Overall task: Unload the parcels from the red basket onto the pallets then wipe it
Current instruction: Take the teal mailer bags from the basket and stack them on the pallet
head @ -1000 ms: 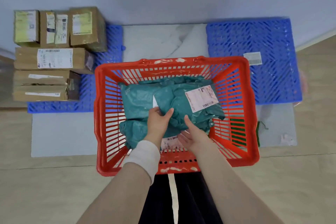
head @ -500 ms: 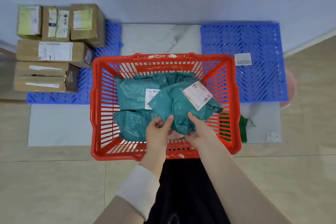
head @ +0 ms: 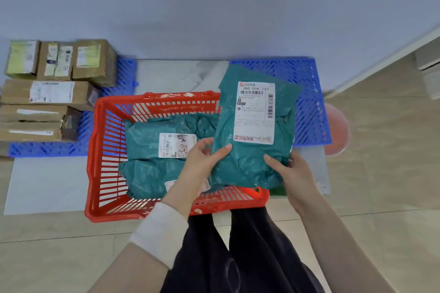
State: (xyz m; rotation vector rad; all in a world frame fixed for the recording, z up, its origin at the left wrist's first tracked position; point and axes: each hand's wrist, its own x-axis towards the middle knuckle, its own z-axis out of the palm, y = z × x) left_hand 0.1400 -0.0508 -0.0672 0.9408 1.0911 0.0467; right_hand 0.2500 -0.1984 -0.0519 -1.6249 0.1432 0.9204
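While we held the teal parcel (head: 252,157) above the right side of the red basket (head: 114,214), our left hand (head: 201,162) and right hand (head: 291,173) gripped its near edge; its long axis ran away from us, toward the blue pallet (head: 309,93) nearer our right hand.

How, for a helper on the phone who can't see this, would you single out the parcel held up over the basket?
Find the red basket on the floor before the blue pallets. Other teal parcels lie flat inside; this teal parcel is held above its right side, its large white label beginning 780.
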